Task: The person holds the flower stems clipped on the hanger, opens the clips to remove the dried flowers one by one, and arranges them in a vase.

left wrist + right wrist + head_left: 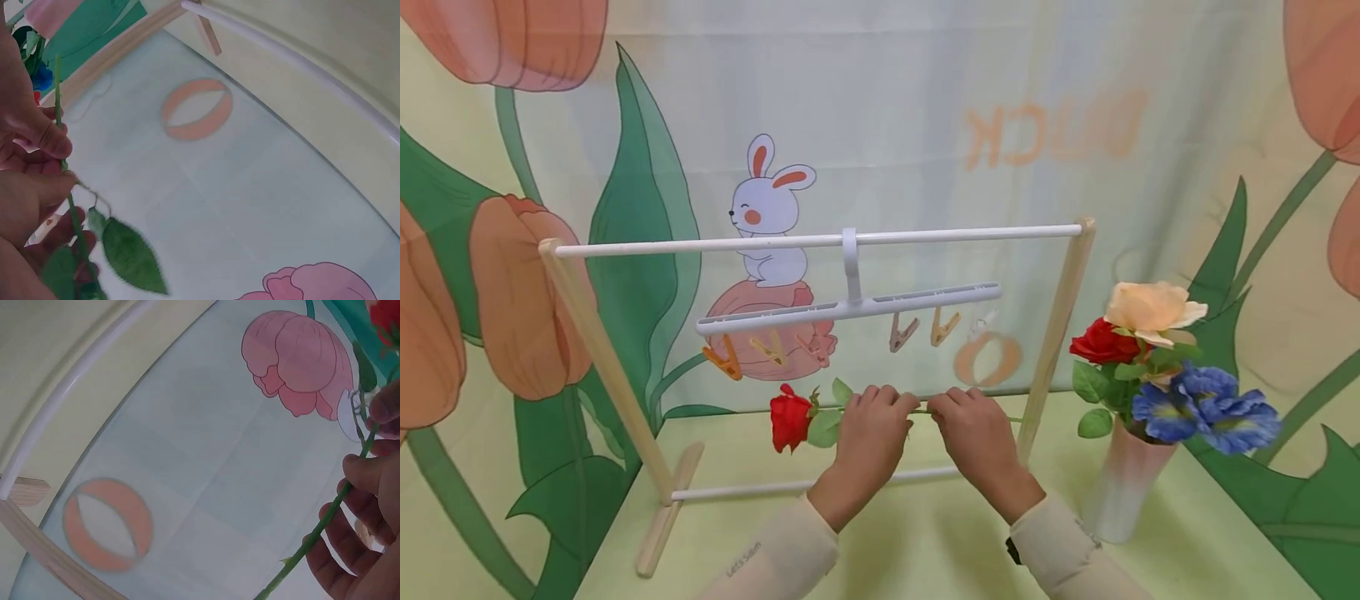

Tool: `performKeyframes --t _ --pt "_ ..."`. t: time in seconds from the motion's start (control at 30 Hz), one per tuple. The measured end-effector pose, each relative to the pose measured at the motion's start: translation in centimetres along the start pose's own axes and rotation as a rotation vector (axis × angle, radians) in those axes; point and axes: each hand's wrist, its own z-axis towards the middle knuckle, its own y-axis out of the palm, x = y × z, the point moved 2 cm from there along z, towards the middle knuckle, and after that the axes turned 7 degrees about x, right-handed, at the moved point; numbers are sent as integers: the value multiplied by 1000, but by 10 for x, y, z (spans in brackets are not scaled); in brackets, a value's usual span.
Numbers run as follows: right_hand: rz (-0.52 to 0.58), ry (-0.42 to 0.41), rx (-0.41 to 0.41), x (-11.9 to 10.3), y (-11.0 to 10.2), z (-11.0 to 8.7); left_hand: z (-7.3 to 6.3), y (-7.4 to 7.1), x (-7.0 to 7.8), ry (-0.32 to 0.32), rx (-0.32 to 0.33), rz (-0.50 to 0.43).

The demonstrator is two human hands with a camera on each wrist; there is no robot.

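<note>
Both hands hold a red artificial rose (791,419) level in front of the hanging rack, its bloom to the left. My left hand (874,429) pinches the green stem just behind the leaves (130,253). Close beside it, my right hand (976,437) pinches the stem farther along, thumb against fingers. In the right wrist view the bare stem (322,525) runs across the curled fingers, with a small thorn near its lower end. Above the hands hangs a white hanger (853,308) with several clips, among them an orange clip (722,358) and a brown clip (904,333).
The hanger hooks over the white top bar (722,245) of a wooden-legged rack (613,375). A pink-and-white vase (1131,483) stands at the right with a peach rose (1152,310), a red rose (1101,342) and blue flowers (1206,408). A printed curtain (887,108) hangs behind.
</note>
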Motion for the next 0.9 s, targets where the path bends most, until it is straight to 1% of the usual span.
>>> performKeyframes --t 0.1,0.23,0.3,0.4,0.5,0.53,0.57,0.6,0.63,0.7,0.73,0.8,0.87,0.9 --pt "36 97 14 6 -7 2 2 -2 6 61 135 -81" --pt "67 207 39 17 -17 3 2 -1 16 164 316 -240" --pt "67 253 49 23 -22 1 0 0 22 207 386 -294" --pt "61 328 67 31 -29 -4 -3 5 33 253 459 -329" --pt "69 401 101 40 -37 -8 -6 12 44 265 476 -335" --pt "76 430 114 44 -40 -10 -7 16 48 259 462 -334" --pt "87 458 129 48 -43 -11 -7 20 53 244 432 -335" --pt "98 486 145 52 -46 -11 -8 25 58 224 390 -341" --pt "106 513 156 56 -50 -11 -9 30 63 195 333 -354" --pt "126 578 177 64 -59 -9 -10 43 74 117 172 -397" --pt "136 612 187 68 -65 -8 -10 50 79 64 79 -431" --pt "143 675 209 75 -76 -7 -9 64 91 -54 -94 -531" --pt "144 738 225 81 -87 -7 -8 78 104 -175 -235 -639" --pt "138 765 230 84 -93 -8 -8 84 110 -224 -285 -687"
